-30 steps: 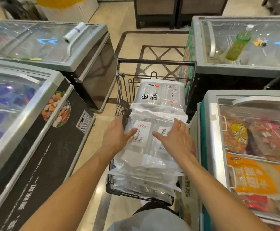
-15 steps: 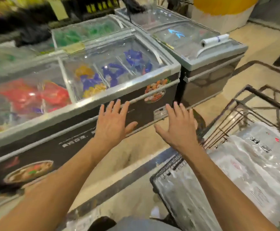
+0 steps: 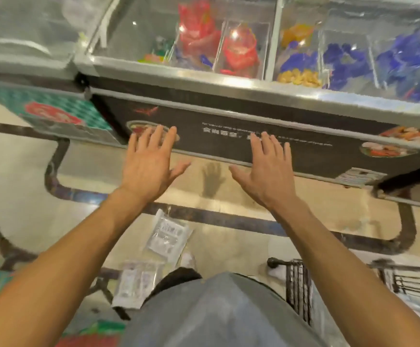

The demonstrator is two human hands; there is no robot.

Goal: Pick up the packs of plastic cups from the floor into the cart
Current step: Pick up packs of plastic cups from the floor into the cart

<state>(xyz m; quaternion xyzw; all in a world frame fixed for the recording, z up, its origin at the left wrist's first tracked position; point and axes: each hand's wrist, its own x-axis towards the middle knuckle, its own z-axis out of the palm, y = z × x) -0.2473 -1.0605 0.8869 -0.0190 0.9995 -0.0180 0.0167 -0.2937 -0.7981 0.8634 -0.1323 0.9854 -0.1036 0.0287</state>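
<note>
Bright indoor light from overhead, warm cast. Motion blur smears the whole frame, worst at edges; cart (image 3: 299, 289) and packs (image 3: 165, 237) soft. Small glare spots on freezer glass (image 3: 234, 33), sheen on floor (image 3: 304, 204), faint hand-shaped shadow (image 3: 212, 180). Fisheye bends freezer rim (image 3: 229, 83)

Beige floor (image 3: 329, 209) — cup pack (image 3: 167, 237), second pack (image 3: 135, 284)
</note>
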